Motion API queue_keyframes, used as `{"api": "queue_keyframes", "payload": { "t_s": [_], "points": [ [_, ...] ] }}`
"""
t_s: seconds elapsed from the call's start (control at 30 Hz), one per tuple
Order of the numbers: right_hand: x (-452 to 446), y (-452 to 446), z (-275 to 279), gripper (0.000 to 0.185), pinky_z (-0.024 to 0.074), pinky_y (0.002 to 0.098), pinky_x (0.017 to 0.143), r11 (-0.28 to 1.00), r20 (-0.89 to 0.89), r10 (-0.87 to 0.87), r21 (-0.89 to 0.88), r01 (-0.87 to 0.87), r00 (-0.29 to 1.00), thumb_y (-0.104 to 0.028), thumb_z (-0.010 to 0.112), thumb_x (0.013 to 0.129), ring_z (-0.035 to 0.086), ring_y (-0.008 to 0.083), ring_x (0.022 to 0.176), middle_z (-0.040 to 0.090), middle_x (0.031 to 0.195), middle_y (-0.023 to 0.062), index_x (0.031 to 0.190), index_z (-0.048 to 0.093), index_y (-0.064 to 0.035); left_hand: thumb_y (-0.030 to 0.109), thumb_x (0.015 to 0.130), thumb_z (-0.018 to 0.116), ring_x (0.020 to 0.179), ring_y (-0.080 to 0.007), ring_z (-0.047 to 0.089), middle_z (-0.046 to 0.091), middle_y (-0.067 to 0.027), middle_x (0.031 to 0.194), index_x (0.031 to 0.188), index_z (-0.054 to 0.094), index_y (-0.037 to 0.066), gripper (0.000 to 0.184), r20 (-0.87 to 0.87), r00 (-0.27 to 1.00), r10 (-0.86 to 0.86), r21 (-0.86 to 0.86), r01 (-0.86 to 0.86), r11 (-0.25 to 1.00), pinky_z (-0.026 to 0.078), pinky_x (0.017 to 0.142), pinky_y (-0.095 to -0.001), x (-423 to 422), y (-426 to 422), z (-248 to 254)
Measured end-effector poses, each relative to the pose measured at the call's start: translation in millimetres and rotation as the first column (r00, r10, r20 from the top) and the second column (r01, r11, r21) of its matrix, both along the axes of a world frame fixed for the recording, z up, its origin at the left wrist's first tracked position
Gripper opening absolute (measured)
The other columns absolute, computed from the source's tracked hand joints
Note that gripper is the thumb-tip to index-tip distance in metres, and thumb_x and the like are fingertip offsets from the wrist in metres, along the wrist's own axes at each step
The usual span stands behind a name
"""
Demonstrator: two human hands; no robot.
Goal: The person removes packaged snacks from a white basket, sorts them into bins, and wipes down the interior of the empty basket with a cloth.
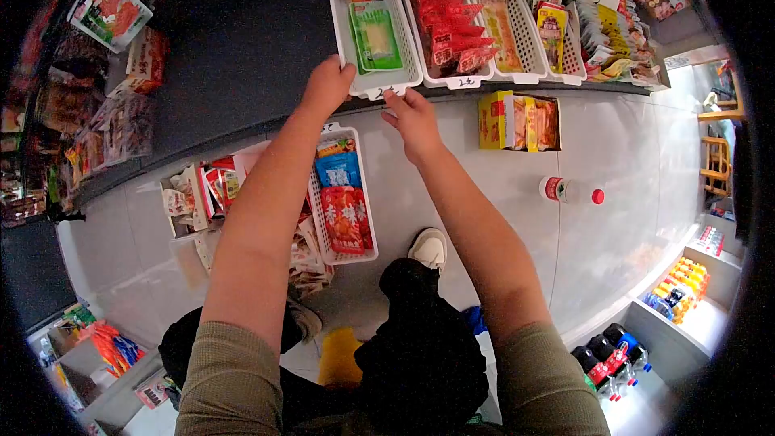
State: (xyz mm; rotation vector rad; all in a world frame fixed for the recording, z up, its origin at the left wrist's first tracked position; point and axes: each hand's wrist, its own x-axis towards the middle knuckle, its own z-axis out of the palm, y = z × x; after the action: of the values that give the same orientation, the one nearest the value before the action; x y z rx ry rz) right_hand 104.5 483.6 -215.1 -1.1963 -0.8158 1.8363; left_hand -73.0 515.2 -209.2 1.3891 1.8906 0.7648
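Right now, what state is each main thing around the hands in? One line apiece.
Green-packet basket: open-topped, sparsely filled.
Green packet: lying inside that basket.
Left hand: curled at that basket's left side, grip unclear.
Right hand: fingertips at its front tab, grip unclear.
Red-packet basket: open-topped, heaped.
Floor basket: open-topped, holding several packets.
Yellow box: open, packs showing.
Bottle: capped.

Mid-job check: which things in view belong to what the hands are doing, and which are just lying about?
Belongs to the job:
- left hand and right hand, at the near end of the white basket
- white basket
- green packet inside it

Apparently just lying about:
- yellow box on the floor
- red-capped bottle
- dark drink bottles, lower right
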Motion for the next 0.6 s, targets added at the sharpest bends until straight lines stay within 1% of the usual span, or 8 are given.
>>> {"api": "queue_keyframes", "payload": {
  "t_s": [0.03, 0.1, 0.2, 0.33, 0.4, 0.47, 0.53, 0.6],
  "points": [
    [-0.6, -0.9, 3.9, 0.015, 0.0481, 0.0344, 0.086, 1.000, 0.000, -0.003, -0.003, 0.003, 1.000, -0.022, 0.064, 0.089, 0.053, 0.0112, 0.090, 0.058, 0.094, -0.0007, 0.096, 0.061, -0.0086, 0.023, 0.087, 0.051, 0.063, -0.0325, 0.067, 0.065, -0.0239, 0.082, 0.096, 0.058, -0.008, 0.033, 0.052, 0.998, 0.033, -0.004, -0.033, 0.999, 0.054, 0.058, -0.0419, 1.1, 0.4, -1.6],
    [-4.1, -3.1, 10.5, 0.019, 0.0437, 0.0264, 0.062, 0.995, -0.024, -0.099, 0.011, 0.099, 0.995, -0.021, 0.065, 0.088, 0.050, 0.0111, 0.068, 0.056, 0.076, 0.0016, 0.082, 0.057, -0.0056, 0.023, 0.087, 0.052, 0.063, -0.0311, 0.067, 0.065, -0.0230, 0.081, 0.096, 0.058, -0.008, 0.033, 0.103, 0.992, 0.068, -0.011, -0.067, 0.998, 0.054, 0.057, -0.0413, 1.5, 1.6, -3.5],
    [-4.2, -2.9, 6.8, 0.019, 0.0450, 0.0269, 0.064, 0.996, -0.026, -0.088, 0.016, 0.089, 0.996, -0.023, 0.065, 0.088, 0.051, 0.0111, 0.072, 0.057, 0.079, 0.0016, 0.084, 0.058, -0.0058, 0.023, 0.087, 0.052, 0.063, -0.0296, 0.067, 0.066, -0.0219, 0.082, 0.095, 0.058, -0.007, 0.032, 0.128, 0.991, 0.050, -0.003, -0.050, 0.999, 0.054, 0.055, -0.0399, 0.5, 0.7, -4.0],
    [0.9, -5.4, 6.5, 0.017, 0.0486, 0.0295, 0.070, 0.997, -0.002, -0.073, 0.003, 0.073, 0.997, -0.022, 0.065, 0.086, 0.055, 0.0135, 0.078, 0.059, 0.085, 0.0037, 0.088, 0.060, -0.0054, 0.033, 0.091, 0.050, 0.061, -0.0272, 0.066, 0.066, -0.0211, 0.081, 0.096, 0.059, -0.007, 0.041, 0.138, 0.987, 0.079, -0.062, -0.071, 0.996, 0.054, 0.054, -0.0364, -0.4, 0.6, -4.1],
    [12.1, -11.5, 7.6, 0.012, 0.0495, 0.0370, 0.085, 0.998, -0.051, 0.034, -0.059, -0.037, 0.998, -0.014, 0.059, 0.087, 0.057, 0.0166, 0.096, 0.061, 0.100, 0.0045, 0.097, 0.060, -0.0064, 0.036, 0.092, 0.048, 0.059, -0.0260, 0.065, 0.065, -0.0202, 0.080, 0.096, 0.059, -0.007, 0.044, 0.162, 0.983, 0.088, -0.092, -0.074, 0.993, 0.054, 0.053, -0.0350, -2.0, -1.1, -6.6],
    [21.2, -26.0, -11.7, 0.015, 0.0509, 0.0380, 0.082, 0.994, -0.036, 0.046, -0.093, -0.049, 0.998, -0.014, 0.059, 0.086, 0.059, 0.0186, 0.093, 0.062, 0.097, 0.0064, 0.097, 0.060, -0.0048, 0.042, 0.095, 0.044, 0.055, -0.0231, 0.063, 0.063, -0.0154, 0.073, 0.090, 0.058, -0.004, 0.048, 0.388, 0.890, 0.239, -0.198, -0.173, 0.965, 0.052, 0.050, -0.0342, -2.3, -5.9, -9.6],
    [33.1, -44.2, -29.5, 0.017, 0.0522, 0.0389, 0.080, 0.990, -0.022, 0.057, -0.129, -0.059, 0.998, -0.014, 0.060, 0.085, 0.061, 0.0206, 0.089, 0.063, 0.094, 0.0083, 0.098, 0.061, -0.0031, 0.041, 0.095, 0.043, 0.054, -0.0217, 0.062, 0.061, -0.0129, 0.069, 0.086, 0.056, -0.002, 0.046, 0.442, 0.846, 0.298, -0.197, -0.233, 0.952, 0.051, 0.048, -0.0335, -5.4, -17.5, -20.8],
    [47.6, -65.0, -41.0, 0.018, 0.0532, 0.0388, 0.077, 0.964, 0.024, 0.095, -0.251, -0.086, 0.995, -0.015, 0.057, 0.087, 0.062, 0.0212, 0.087, 0.064, 0.093, 0.0093, 0.099, 0.060, -0.0025, 0.041, 0.096, 0.043, 0.053, -0.0204, 0.060, 0.060, -0.0103, 0.066, 0.082, 0.055, -0.001, 0.045, 0.491, 0.795, 0.357, -0.204, -0.294, 0.934, 0.050, 0.047, -0.0329, -7.0, -36.5, -31.1]
  ]
}}
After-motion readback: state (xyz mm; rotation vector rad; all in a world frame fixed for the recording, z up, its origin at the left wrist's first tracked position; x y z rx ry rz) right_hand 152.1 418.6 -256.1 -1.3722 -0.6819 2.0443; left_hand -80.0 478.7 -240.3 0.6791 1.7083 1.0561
